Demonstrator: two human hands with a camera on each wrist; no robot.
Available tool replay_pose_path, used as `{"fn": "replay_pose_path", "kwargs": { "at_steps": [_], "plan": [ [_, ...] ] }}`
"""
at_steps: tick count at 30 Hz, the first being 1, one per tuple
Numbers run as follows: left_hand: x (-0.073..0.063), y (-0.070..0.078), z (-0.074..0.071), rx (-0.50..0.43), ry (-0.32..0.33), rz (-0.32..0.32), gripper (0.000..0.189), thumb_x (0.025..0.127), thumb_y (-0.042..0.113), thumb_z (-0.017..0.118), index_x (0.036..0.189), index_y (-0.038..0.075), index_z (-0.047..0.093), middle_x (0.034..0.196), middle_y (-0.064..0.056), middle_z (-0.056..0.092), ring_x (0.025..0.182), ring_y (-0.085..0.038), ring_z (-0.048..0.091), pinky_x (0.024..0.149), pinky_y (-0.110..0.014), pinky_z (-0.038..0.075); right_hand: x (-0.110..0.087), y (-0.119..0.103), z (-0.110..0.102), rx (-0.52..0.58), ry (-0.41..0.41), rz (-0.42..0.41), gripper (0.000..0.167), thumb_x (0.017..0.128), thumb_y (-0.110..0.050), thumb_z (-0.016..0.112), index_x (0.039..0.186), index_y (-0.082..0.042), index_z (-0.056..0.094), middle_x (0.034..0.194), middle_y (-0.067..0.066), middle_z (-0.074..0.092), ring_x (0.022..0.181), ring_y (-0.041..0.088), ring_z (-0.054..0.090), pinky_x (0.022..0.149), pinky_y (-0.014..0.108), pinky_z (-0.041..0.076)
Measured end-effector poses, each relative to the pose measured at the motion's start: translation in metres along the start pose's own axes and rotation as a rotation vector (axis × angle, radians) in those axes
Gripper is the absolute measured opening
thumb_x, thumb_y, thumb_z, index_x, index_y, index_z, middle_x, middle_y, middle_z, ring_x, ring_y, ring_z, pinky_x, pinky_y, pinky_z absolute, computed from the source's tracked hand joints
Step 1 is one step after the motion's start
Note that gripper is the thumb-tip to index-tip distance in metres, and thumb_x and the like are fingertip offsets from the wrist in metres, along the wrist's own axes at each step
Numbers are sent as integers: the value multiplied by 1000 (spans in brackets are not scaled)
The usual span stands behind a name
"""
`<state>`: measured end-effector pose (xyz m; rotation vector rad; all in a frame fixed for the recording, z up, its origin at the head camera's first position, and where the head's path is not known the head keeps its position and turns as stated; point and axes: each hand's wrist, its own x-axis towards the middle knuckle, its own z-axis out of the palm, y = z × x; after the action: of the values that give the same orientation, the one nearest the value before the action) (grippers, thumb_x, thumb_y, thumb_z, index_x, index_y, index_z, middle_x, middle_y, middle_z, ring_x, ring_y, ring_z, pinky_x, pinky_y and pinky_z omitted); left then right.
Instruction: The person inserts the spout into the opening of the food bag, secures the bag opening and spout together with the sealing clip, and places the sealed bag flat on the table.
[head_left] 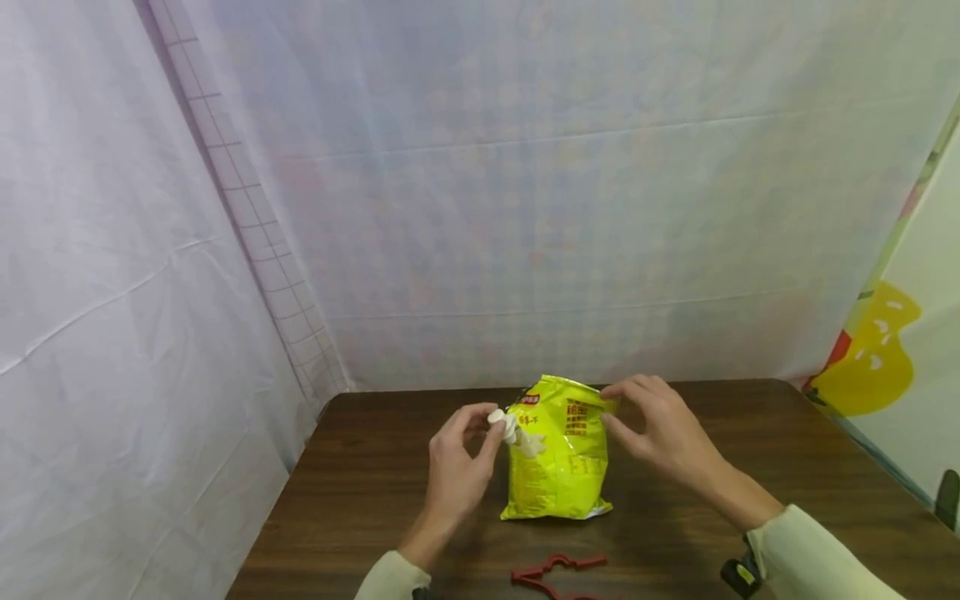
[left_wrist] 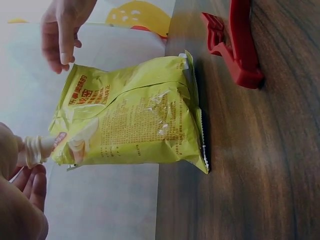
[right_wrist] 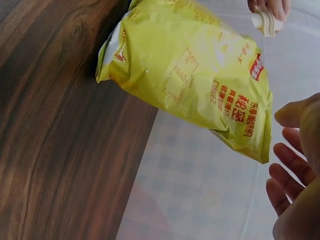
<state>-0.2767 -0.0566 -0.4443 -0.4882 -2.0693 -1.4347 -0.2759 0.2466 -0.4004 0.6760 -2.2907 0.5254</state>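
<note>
A yellow-green chip bag (head_left: 558, 467) stands upright on the table, puffed out, with red print near its top. My left hand (head_left: 459, 462) pinches a small white plastic spout-like piece (right_wrist: 267, 21) with a ridged collar between thumb and fingers. That piece is held at the bag's upper left corner and overlaps it in the head view. By the bag's upper right corner is my right hand (head_left: 663, 429), its fingers loosely bent and spread, with nothing held. In the right wrist view its fingertips (right_wrist: 285, 150) are just off the top edge.
On the dark wooden table (head_left: 397, 425), a red plastic tool (head_left: 555, 571) with two notched arms lies in front of the bag. Behind the table hangs a pale checked curtain (head_left: 540, 208). A yellow printed shape (head_left: 870, 358) shows at the far right.
</note>
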Motion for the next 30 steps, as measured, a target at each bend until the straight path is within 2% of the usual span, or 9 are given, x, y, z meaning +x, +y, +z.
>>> {"fn": "replay_pose_path", "kwargs": {
  "at_steps": [10, 16, 23, 30],
  "plan": [
    [3, -2, 1, -14, 24, 54, 22, 101, 18, 79, 122, 14, 74, 113, -3, 78, 99, -16, 75, 87, -46, 66, 8, 3, 7, -6, 25, -47, 34, 89, -10, 89, 120, -7, 77, 111, 8, 76, 102, 27, 66, 83, 50, 55],
    [3, -2, 3, -26, 26, 43, 22, 101, 19, 79, 123, 15, 74, 114, -2, 78, 100, -14, 75, 87, -40, 66, 16, 5, 12, -9, 21, -36, 31, 90, -11, 88, 119, -7, 77, 111, 9, 77, 101, 28, 67, 84, 52, 54],
    [4, 0, 6, -24, 45, 51, 22, 102, 19, 79, 122, 14, 74, 114, -2, 78, 100, -15, 75, 87, -36, 66, 24, 4, 21, -9, -50, 6, 31, 97, -15, 82, 127, -6, 76, 119, 11, 80, 105, 32, 71, 91, 60, 55],
    [15, 0, -2, -27, 97, 76, 24, 102, 20, 78, 123, 8, 74, 114, -3, 78, 101, -17, 76, 87, -32, 65, 24, 3, 23, -19, -85, 34, 28, 101, -13, 78, 128, -9, 76, 119, 10, 79, 107, 33, 71, 92, 60, 55]
  ]
}}
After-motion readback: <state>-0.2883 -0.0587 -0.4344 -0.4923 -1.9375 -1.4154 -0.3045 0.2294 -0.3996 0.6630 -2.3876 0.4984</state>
